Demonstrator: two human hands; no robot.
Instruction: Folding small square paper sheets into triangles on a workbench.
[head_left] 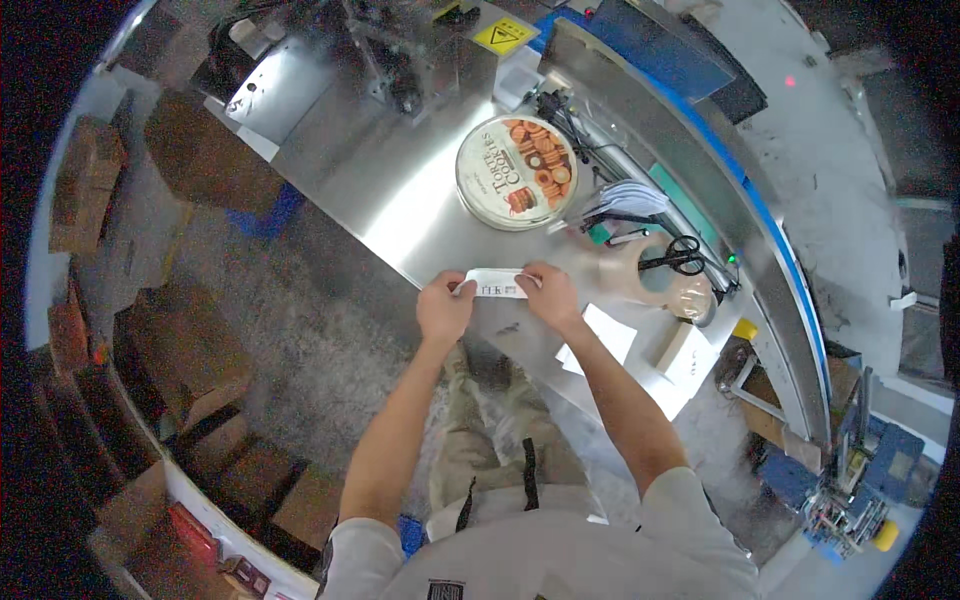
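White paper, folded into a short strip [497, 284], spans the gap between the two hands over the near edge of the metal table [385, 215]. Both bare forearms rise from the lower edge of the view and slant inward, short sleeves ending above the elbows, wrists nearly level. The left hand [446, 305] is mostly closed, thumb and fingers pinching the strip's left end; the right hand [548, 294] pinches its right end, thumb toward the middle and fingers curled. Whether the strip touches the metal cannot be told. Small dark printing marks its face. Just beyond the hands sits a round cookie tin [515, 172], its pale lid bearing large dark lettering, pictures of biscuits and a red design. Loose white sheets [603, 340] lie beside the right forearm, near a white box [686, 352] and black-handled scissors [684, 256]. Farther off, a yellow label [505, 36] shows a black warning triangle.
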